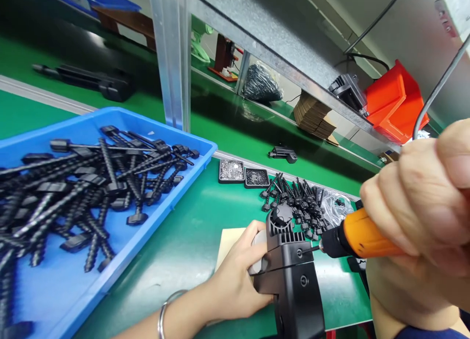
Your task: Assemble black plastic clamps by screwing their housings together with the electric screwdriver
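Observation:
My left hand [238, 275] is wrapped around a black plastic housing [299, 300] with ribbed vents, a round knob [282, 214] and a grey part on its side. My right hand [414, 206] grips an orange electric screwdriver [367, 236] with a black nose. Its thin bit points left and meets a screw recess [300, 253] on the housing. A second screw [304, 280] sits lower on the same face. Beneath my left hand lies a pale yellow pad [228, 241], partly hidden.
A blue tray [165, 221] of long black threaded bolts fills the left. Small trays of screws [231, 171], a pile of black knobbed bolts [301, 202] and a clear bag [336, 206] lie beyond the housing. A metal post [171, 60] and an orange-red bin [396, 104] stand behind.

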Demonstrator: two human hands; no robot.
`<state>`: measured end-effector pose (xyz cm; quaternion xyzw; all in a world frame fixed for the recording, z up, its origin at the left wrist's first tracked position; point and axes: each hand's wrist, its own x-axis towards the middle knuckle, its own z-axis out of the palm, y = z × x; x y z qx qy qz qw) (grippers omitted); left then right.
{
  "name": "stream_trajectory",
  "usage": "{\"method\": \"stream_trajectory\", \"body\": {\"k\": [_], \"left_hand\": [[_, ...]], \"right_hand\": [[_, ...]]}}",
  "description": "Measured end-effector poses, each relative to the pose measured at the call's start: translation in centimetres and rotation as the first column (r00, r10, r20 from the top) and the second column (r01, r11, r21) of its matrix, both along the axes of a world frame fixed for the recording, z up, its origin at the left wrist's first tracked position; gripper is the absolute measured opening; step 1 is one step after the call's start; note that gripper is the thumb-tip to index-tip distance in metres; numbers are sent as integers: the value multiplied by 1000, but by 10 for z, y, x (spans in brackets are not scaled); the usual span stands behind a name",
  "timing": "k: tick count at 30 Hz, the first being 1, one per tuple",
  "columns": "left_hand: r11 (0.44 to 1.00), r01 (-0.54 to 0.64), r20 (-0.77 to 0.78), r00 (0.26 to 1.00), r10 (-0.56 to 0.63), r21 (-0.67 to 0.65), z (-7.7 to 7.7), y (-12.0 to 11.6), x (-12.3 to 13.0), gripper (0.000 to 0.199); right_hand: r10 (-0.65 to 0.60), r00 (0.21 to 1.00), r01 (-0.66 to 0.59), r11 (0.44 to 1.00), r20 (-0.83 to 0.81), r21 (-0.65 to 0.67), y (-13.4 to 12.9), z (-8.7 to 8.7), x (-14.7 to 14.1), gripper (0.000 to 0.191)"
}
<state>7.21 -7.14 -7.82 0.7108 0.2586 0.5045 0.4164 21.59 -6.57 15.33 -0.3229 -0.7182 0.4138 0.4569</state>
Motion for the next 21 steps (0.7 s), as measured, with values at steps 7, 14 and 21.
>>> {"method": "stream_trajectory", "body": {"k": [7,14,21], "left_hand": [[999,-19,-53,998,17,-32,0,0,-1,38],[995,-92,-118,988,95,26,-3,-1,-3,34],[983,-159,-135,976,171,96,-2,0,-2,33]], "right_hand": [[-14,963,21,1000,-269,23,-7,-10,-16,16],[-28,962,37,999,-273,28,-1,-12,-20,23],[54,966,-39,997,-255,62,1,-5,-20,31]]}}
